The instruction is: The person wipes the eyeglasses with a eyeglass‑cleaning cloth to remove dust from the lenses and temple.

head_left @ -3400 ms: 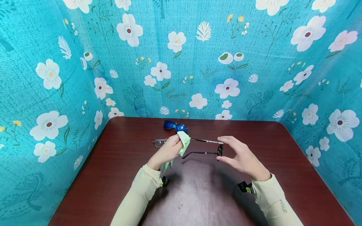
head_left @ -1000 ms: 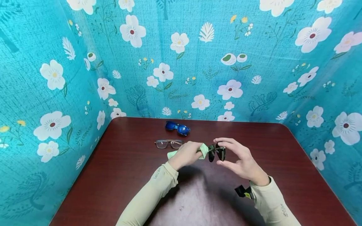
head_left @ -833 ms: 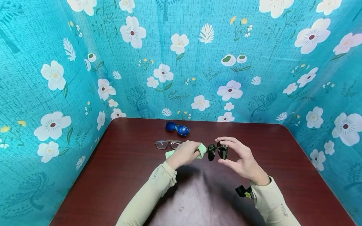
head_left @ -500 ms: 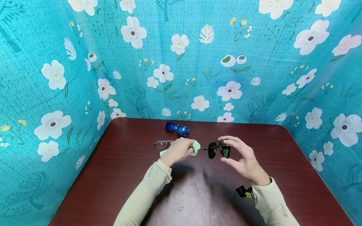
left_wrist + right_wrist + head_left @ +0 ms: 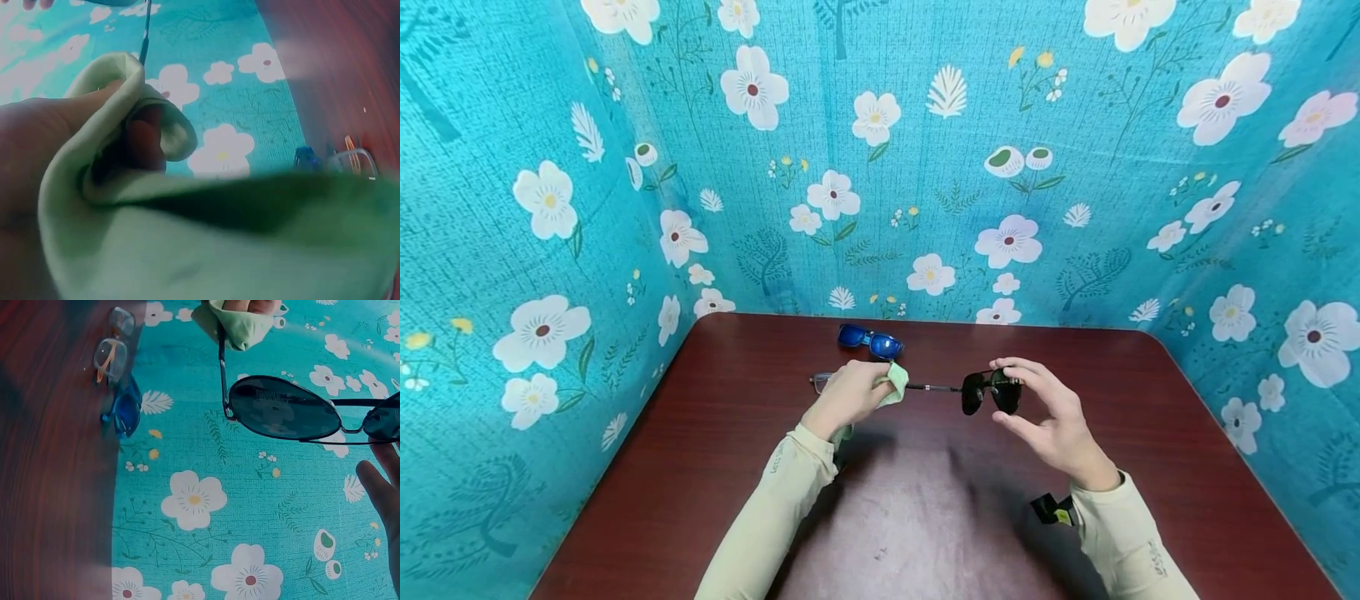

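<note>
Dark-lensed sunglasses (image 5: 973, 394) are held up above the table between both hands. My right hand (image 5: 1054, 421) grips them at the right lens, thumb below and fingers above. One temple arm stretches left into a light green cloth (image 5: 896, 383). My left hand (image 5: 846, 398) pinches that cloth around the arm's end. In the left wrist view, the folded cloth (image 5: 156, 250) hangs loosely from the fingers and covers much of the scene. From the right wrist, the near lens (image 5: 281, 409) shows whole, with faint lettering.
Blue-lensed sunglasses (image 5: 883, 345) lie near the back of the dark red table (image 5: 910, 525). Just in front are clear-lensed glasses (image 5: 819, 382), mostly hidden behind my left hand. A blue flowered curtain (image 5: 955, 217) encloses the back and sides.
My left hand has slid leftward with the cloth along the temple arm, away from the lenses. The sunglasses have turned to show both lenses, and my right hand has shifted slightly right.
</note>
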Action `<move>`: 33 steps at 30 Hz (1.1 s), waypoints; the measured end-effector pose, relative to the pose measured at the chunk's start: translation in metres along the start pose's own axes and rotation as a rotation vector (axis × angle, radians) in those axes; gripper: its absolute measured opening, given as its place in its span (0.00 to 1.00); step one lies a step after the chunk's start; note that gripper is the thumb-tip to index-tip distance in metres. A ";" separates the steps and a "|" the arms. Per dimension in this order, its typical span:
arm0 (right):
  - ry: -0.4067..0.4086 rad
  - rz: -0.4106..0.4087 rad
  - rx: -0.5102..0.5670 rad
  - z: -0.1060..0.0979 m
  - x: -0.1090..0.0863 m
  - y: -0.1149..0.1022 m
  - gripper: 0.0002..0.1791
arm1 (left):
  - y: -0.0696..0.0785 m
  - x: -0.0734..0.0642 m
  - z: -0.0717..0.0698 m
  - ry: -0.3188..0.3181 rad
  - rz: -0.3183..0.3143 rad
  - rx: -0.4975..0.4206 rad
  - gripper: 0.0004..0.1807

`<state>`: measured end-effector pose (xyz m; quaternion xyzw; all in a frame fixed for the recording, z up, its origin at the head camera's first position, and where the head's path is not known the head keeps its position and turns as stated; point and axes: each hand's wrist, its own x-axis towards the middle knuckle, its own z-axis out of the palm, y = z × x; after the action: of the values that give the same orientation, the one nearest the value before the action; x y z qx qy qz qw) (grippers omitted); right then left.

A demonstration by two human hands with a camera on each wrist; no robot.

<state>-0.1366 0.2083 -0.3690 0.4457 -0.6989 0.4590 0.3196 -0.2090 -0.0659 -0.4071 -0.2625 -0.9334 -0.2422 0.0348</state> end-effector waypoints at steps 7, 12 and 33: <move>0.006 -0.026 -0.018 0.001 0.003 0.000 0.27 | 0.000 0.003 0.000 0.006 -0.021 -0.009 0.06; -0.006 -0.048 -0.001 0.006 0.005 0.000 0.27 | 0.011 0.010 0.006 -0.015 0.008 0.008 0.05; -0.005 -0.060 0.023 0.014 0.005 0.002 0.27 | 0.017 0.017 0.019 -0.078 0.097 0.101 0.08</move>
<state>-0.1408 0.1938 -0.3702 0.4712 -0.6809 0.4560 0.3264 -0.2137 -0.0367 -0.4135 -0.3147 -0.9312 -0.1825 0.0234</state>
